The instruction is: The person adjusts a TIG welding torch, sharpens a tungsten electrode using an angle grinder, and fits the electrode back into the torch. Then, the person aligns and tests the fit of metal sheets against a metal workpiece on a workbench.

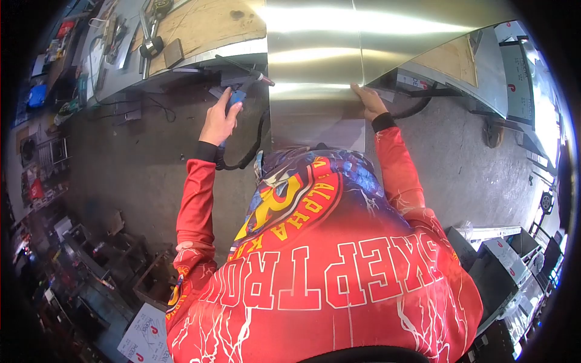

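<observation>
My left hand (221, 121) is wrapped round a blue-handled torch (236, 100), whose thin nozzle with a reddish collar points right toward the metal's left edge. A dark ribbed hose (245, 160) hangs below that hand. Shiny sheet metal (315, 72) extends from the workbench down to my body, with a seam running along it. On the right edge of the metal rests my right hand (370, 101), its thumb or finger over the top and the remaining fingers partly hidden by the sheet. Whether it grips the edge firmly is unclear.
A wooden-topped bench (212, 27) at upper left carries a clamp (151, 45) and a small dark block (173, 53). Cables lie on the floor (121, 175) at left. Metal boxes (499, 260) stand at lower right, and a shoe (494, 134) shows under the right bench.
</observation>
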Motion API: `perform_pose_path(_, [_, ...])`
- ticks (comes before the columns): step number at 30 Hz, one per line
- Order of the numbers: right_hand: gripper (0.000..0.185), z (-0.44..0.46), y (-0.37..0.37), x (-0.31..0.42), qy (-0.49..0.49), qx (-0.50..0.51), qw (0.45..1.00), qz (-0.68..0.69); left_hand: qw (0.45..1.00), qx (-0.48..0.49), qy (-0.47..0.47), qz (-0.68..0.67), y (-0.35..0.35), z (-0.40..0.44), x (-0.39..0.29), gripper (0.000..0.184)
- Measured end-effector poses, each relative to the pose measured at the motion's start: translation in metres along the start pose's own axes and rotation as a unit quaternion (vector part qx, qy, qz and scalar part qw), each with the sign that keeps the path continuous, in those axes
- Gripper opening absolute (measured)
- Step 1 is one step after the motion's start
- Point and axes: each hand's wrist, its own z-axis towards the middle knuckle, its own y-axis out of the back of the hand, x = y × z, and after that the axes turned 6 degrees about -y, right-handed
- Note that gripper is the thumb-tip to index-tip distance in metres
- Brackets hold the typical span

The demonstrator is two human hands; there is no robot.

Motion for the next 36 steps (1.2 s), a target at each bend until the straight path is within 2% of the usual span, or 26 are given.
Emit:
perform_pose_path(12, [0.057, 0.005, 0.0, -0.004, 0.016, 0.005, 0.999, 0.031, 1.0, 0.003, 0.019, -0.012, 0.003, 0.001, 0.001, 0.056])
perform_pose_path(17, [0.057, 0.005, -0.001, -0.003, -0.005, 0.013, 0.999, 0.048, 1.0, 0.005, 0.015, 0.014, 0.003, 0.003, 0.01, 0.057])
perform_pose_path(19, [0.058, 0.008, 0.0, -0.003, -0.011, 0.016, 0.998, 0.054, 0.985, -0.032, -0.089, 0.143, -0.001, 0.006, 0.02, 0.057])
perform_pose_path(22, [0.059, 0.004, -0.001, 0.0, -0.01, 0.008, 0.999, 0.04, 0.969, -0.069, -0.128, 0.199, -0.007, 0.001, 0.013, 0.055])
perform_pose_path(30, [0.061, 0.008, 0.0, -0.002, -0.004, -0.005, 1.0, 0.008, 0.979, -0.052, -0.101, 0.17, -0.008, -0.004, -0.002, 0.057])
perform_pose_path(32, [0.061, 0.01, 0.0, -0.003, -0.008, 0.015, 0.999, 0.036, 0.98, -0.044, -0.096, 0.171, -0.01, -0.003, 0.002, 0.058])
perform_pose_path(35, [0.06, 0.003, -0.002, -0.001, 0.002, 0.006, 1.0, 0.024, 0.968, -0.094, -0.134, 0.188, -0.011, -0.001, 0.015, 0.061])
perform_pose_path(36, [0.06, 0.0, -0.003, 0.002, 0.002, 0.006, 1.0, 0.024, 0.987, -0.062, -0.071, 0.131, -0.009, 0.001, 0.017, 0.062])
